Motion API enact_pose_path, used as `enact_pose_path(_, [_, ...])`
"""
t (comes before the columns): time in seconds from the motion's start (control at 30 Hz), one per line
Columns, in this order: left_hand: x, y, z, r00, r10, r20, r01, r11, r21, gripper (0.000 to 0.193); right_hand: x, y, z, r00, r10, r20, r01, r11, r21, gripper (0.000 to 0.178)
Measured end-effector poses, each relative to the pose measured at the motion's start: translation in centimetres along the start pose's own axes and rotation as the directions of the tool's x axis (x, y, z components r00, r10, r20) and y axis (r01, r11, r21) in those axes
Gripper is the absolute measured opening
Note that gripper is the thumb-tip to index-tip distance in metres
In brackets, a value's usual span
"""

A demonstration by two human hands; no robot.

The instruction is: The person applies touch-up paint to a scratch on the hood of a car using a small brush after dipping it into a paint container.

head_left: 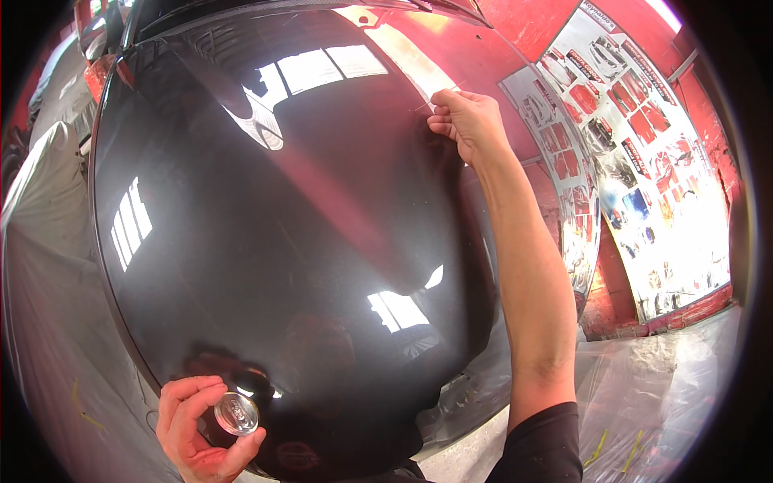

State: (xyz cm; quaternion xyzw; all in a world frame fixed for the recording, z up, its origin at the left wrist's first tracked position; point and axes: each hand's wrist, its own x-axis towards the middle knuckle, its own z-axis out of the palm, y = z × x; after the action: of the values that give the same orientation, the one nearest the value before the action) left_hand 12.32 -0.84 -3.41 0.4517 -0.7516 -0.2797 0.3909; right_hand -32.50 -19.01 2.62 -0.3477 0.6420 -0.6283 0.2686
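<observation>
A glossy black car hood (266,209) fills the middle of the view, with bright window reflections on it. At its near left edge, my left hand (189,435) curls its fingers and thumb around a small round container (237,414) with a shiny silver end facing up. My right arm reaches far out along the hood's right side. There my right hand (469,125) is pinched on a thin, needle-like piece (423,105) at the hood's surface. It is too fine to name surely, and the exact touching point cannot be made out.
Along the right stands a red wall (523,28) with a large picture poster (644,161). Clear plastic sheeting (652,386) lies at the lower right, and more sheeting (56,322) drapes down on the left. The windshield's base (233,12) borders the hood's far end.
</observation>
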Motion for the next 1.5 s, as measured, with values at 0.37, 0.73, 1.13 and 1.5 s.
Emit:
enact_pose_path(0.37, [0.0, 0.2, 0.1, 1.000, 0.000, -0.019, 0.001, 1.000, 0.020, 0.053, 0.0, -0.1, 0.1, 1.000, 0.004, -0.006, -0.004, 1.000, -0.009, 0.012])
enact_pose_path(0.73, [-0.1, 0.3, 0.2, 1.000, -0.016, -0.027, 0.016, 1.000, 0.008, 0.054, 0.1, 0.0, 0.2, 1.000, -0.002, -0.015, 0.001, 1.000, -0.030, 0.014])
enact_pose_path(1.13, [-0.1, 0.2, 0.1, 1.000, -0.013, -0.023, 0.013, 1.000, 0.012, 0.054, -0.1, 0.1, 0.2, 1.000, -0.004, -0.019, 0.004, 1.000, -0.010, 0.014])
enact_pose_path(1.5, [-0.1, -0.1, 0.0, 1.000, 0.011, -0.025, -0.012, 1.000, -0.010, 0.053, -1.1, -0.7, -1.2, 1.000, -0.009, 0.021, 0.005, 0.985, 0.173, 0.014])
